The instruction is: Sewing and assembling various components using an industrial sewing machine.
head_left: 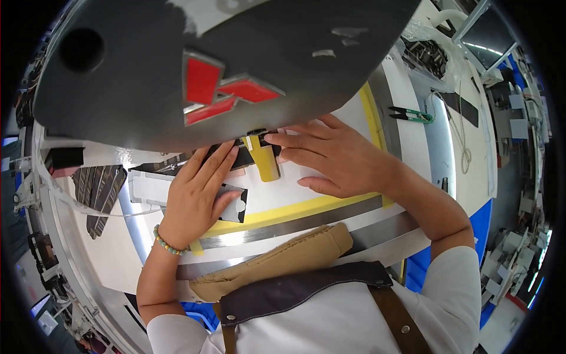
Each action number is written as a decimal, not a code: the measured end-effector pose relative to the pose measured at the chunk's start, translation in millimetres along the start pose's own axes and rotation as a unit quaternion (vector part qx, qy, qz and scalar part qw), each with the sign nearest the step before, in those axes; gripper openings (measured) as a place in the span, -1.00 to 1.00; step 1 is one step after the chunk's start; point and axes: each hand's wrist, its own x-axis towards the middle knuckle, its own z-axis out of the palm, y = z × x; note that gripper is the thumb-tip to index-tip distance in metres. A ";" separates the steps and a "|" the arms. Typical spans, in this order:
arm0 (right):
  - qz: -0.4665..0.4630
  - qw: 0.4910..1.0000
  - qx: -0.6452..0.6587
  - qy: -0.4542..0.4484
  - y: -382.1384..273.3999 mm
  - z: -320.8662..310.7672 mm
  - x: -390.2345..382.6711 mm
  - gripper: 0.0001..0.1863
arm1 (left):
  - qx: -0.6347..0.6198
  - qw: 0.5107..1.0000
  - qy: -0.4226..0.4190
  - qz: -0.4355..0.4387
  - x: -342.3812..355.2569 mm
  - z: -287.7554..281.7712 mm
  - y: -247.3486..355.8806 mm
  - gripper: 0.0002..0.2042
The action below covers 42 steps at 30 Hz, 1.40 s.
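A dark strip of material [240,158] lies beneath the large black machine head, on both sides of a yellow tapered part [263,159]. My left hand [203,186] rests flat with its fingers stretched out, the tips on the strip left of the yellow part. Beside its thumb is a flat grey-white plate with black corners [150,187]. My right hand [336,154] has its fingers apart, the fingertips at the strip's right end. The machine head [141,106] hides whatever lies farther back.
Dark striped strips [101,192], apparently zippers, hang at the left. Green-handled thread snips [413,114] lie at the right, near a clear bag of dark pieces [425,59] and a loose cord [466,154]. Yellow tape [283,207] borders the work surface. A rolled tan cloth [274,262] lies in front.
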 end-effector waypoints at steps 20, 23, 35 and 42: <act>-0.013 0.992 0.023 0.122 5.2 2.0 -2.8 -0.69 | -0.024 0.993 -0.027 -0.108 -45.9 -60.8 -19.1 -0.43; -0.024 0.997 0.013 0.072 4.6 4.7 -2.8 -0.64 | -0.049 0.992 -0.023 -0.111 -40.6 -58.0 -21.9 -0.44; -0.003 0.987 -0.089 0.135 -1.8 -61.6 -7.9 -0.71 | -0.035 0.991 -0.011 -0.127 -58.4 -51.6 -38.5 -0.43; 0.169 0.953 -0.166 0.188 -1.1 -129.3 -76.6 -0.77 | -0.069 0.985 0.014 -0.161 -63.6 -40.1 -66.8 -0.40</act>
